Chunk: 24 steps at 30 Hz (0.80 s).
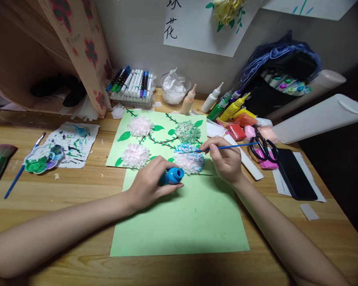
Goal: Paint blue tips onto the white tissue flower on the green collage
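Note:
My left hand (149, 182) is wrapped round an uncapped blue paint bottle (173, 175), its mouth tilted toward me. A thin blue paintbrush (226, 147) is pinched in my right hand (225, 161). Its tip lies at a white paper flower (189, 159) whose petals carry blue paint along the top and right. That flower sits on a green card (128, 139) with painted leaves and dark branches. A green-dabbed flower (187, 132) is just above it, and two pale pink-white flowers (135, 155) are on the left side. Beneath the card lies a plain green sheet (179, 222).
At left are a paint palette (43, 159), a second brush (24, 172) and a paint-stained tissue (74, 143) bearing a blue cap (80, 130). Markers (133, 83), a clear bowl (176, 87) and paint bottles (216, 97) stand behind. Scissors (262, 147) and a phone (295, 174) lie right.

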Each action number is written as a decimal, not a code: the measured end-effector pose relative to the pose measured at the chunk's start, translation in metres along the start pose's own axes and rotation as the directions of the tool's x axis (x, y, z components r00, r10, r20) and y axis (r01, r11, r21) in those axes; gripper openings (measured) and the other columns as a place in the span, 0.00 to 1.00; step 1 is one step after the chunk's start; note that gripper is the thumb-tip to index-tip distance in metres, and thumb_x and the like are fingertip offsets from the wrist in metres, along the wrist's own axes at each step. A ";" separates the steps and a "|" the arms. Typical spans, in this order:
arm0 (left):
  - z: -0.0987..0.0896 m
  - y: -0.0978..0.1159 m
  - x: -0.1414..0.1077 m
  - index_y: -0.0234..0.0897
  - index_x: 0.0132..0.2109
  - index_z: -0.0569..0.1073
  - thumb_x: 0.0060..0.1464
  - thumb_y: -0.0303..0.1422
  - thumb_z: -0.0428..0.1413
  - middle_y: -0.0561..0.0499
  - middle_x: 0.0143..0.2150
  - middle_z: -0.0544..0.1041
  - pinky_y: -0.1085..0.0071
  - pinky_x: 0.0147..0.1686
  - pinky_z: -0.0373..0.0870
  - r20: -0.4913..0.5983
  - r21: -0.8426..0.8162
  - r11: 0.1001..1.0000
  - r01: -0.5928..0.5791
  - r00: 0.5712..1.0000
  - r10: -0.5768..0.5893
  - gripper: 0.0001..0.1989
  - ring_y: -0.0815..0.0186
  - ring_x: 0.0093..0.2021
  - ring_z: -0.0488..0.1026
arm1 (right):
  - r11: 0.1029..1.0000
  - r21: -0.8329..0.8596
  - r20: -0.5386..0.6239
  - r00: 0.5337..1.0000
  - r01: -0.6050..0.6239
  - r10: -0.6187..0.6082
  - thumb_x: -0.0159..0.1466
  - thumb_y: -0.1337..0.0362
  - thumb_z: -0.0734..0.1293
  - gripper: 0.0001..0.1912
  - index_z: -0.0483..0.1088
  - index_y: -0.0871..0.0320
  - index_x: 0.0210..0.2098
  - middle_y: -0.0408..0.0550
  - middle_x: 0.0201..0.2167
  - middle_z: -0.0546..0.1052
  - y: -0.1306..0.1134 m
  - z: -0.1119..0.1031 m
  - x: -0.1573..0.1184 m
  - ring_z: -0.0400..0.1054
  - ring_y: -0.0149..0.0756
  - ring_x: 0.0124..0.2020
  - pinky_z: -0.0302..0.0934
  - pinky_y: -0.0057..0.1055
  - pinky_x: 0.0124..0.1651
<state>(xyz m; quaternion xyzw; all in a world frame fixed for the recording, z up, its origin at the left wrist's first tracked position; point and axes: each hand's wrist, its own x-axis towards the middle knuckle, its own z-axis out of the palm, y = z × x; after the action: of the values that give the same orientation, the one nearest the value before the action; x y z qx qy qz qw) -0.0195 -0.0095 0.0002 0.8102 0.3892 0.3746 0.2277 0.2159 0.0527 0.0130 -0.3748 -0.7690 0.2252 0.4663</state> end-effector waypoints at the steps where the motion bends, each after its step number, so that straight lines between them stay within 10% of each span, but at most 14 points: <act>1: 0.000 0.000 0.000 0.37 0.48 0.68 0.58 0.40 0.58 0.48 0.39 0.73 0.70 0.37 0.66 0.001 0.002 1.000 0.001 1.000 -0.001 0.16 0.64 0.39 0.69 | 1.000 -0.018 -0.003 1.000 0.006 -0.006 0.67 0.65 0.60 0.11 0.72 0.56 0.32 0.46 0.29 0.75 0.000 -0.001 0.000 0.70 0.34 0.32 0.63 0.33 0.36; 11: 0.001 0.000 0.001 0.37 0.47 0.69 0.57 0.40 0.59 0.49 0.38 0.73 0.70 0.36 0.65 -0.026 -0.002 1.000 -0.019 0.999 0.019 0.15 0.64 0.38 0.69 | 0.927 0.362 -0.301 0.954 0.103 0.012 0.66 0.65 0.60 0.13 0.73 0.55 0.28 0.45 0.22 0.72 -0.043 -0.011 0.017 0.67 0.34 0.24 0.59 0.32 0.24; 24: 0.000 -0.001 -0.001 0.39 0.51 0.70 0.57 0.38 0.59 0.50 0.37 0.69 0.71 0.35 0.66 -0.024 0.025 1.000 -0.006 1.000 0.007 0.17 0.65 0.38 0.68 | 0.953 0.041 0.169 0.938 0.300 -0.302 0.67 0.69 0.58 0.11 0.71 0.56 0.34 0.47 0.26 0.75 -0.085 -0.022 0.007 0.69 0.35 0.28 0.64 0.35 0.33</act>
<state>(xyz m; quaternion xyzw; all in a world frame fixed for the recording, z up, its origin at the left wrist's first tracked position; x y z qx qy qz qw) -0.0200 -0.0103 -0.0011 0.8097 0.3939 0.3801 0.2115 0.2025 0.0061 0.0864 -0.2285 -0.8532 0.1884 0.4295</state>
